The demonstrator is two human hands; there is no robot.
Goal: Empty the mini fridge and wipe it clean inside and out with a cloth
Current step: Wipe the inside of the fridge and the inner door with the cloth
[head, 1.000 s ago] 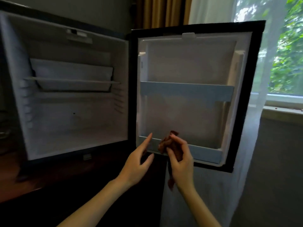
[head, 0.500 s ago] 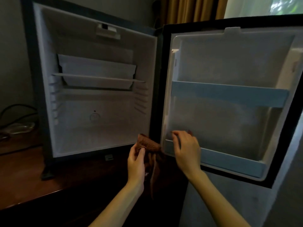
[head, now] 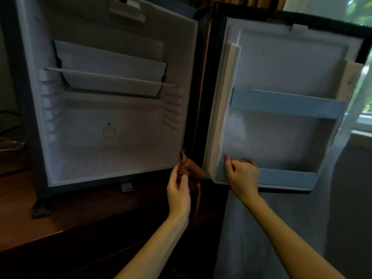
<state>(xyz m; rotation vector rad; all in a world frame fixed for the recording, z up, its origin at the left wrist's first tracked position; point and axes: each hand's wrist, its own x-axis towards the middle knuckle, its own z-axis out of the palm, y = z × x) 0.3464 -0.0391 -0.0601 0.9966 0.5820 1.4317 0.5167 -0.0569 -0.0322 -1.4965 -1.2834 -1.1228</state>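
The mini fridge (head: 90, 121) stands on a dark wooden bench (head: 80, 208) with its door (head: 281, 63) swung wide open and nothing visible inside except a wire shelf (head: 110, 77) across the upper part. The brown cloth (head: 192, 170) hangs just in front of the fridge's hinge side, at its lower corner, bunched in the left grip (head: 179, 190), whose thumb and fingers close round it. The right grip (head: 243, 178) curls over the hinge end of the blue lower door rail (head: 287, 179). The wiping looks not yet begun. The main risks are that a hard pull could unclip the rail, or that weight on the open door, which overhangs the bench edge, could tip the fridge forward. If the door swings, the cloth could also catch at the hinge.
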